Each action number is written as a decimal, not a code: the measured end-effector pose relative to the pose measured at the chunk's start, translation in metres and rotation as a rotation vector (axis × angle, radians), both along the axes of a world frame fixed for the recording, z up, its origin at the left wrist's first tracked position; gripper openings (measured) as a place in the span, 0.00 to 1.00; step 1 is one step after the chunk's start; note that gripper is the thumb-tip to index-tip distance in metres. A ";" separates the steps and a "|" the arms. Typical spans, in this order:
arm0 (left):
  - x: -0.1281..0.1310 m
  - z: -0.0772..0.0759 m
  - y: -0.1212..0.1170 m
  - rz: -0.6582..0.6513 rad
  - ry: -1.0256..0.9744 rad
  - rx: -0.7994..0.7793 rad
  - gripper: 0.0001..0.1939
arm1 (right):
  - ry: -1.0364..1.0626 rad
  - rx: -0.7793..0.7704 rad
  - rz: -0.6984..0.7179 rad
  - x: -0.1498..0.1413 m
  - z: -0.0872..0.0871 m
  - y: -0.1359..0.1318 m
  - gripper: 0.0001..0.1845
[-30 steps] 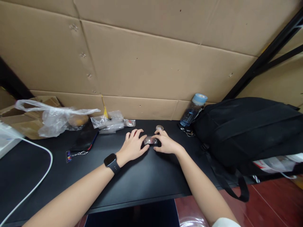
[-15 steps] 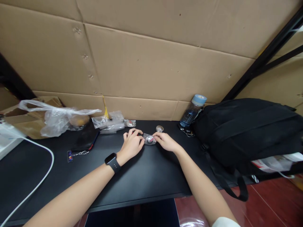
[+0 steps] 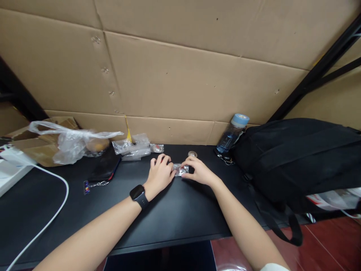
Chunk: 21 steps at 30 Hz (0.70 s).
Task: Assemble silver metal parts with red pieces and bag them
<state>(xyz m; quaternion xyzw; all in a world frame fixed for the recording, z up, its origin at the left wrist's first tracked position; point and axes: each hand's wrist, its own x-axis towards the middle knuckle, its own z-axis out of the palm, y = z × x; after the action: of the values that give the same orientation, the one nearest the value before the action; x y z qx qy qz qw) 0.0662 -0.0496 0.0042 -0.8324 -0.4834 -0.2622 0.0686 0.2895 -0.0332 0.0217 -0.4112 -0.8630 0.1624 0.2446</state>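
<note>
Between my hands, low over the black tabletop (image 3: 180,210), is a small clear plastic packet (image 3: 180,171) with a shiny round item and a bit of red inside. My left hand (image 3: 161,172), below a black watch, has curled fingers and pinches the packet's left edge. On the other side my right hand (image 3: 197,170) grips the packet between thumb and forefinger. Just behind the right fingers lies a small round, shiny disc (image 3: 192,154). A similar wrapped item (image 3: 156,148) rests farther back beside several flat clear plastic bags (image 3: 135,148).
At right stand a blue-capped bottle (image 3: 232,132), keys (image 3: 226,160) and a large black backpack (image 3: 299,162). At left are a dark pouch (image 3: 105,167), a tied plastic bag (image 3: 70,141), a cardboard box (image 3: 42,150) and a white cable (image 3: 63,199). A cardboard wall (image 3: 169,75) rises behind.
Both hands have stayed around the packet. It showed flat with its round item visible half a second ago; now the right thumb and fingers cover more of it. The view has shifted slightly.
</note>
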 end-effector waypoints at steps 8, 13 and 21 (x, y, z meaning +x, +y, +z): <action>-0.013 0.008 0.000 0.015 0.001 0.015 0.07 | -0.260 0.161 -0.152 -0.017 -0.007 0.019 0.08; -0.032 0.011 0.011 0.053 0.002 -0.048 0.06 | -0.450 0.207 -0.291 -0.039 -0.003 0.049 0.10; -0.045 0.007 0.027 0.016 -0.032 -0.128 0.11 | -0.371 0.100 -0.298 -0.066 -0.002 0.101 0.15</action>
<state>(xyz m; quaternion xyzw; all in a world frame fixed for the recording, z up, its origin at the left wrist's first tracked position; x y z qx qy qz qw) 0.0207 -0.0229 0.0108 -0.8269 -0.5067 -0.2436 0.0095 0.2238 0.0674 0.0193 -0.5442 -0.8299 0.0034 0.1230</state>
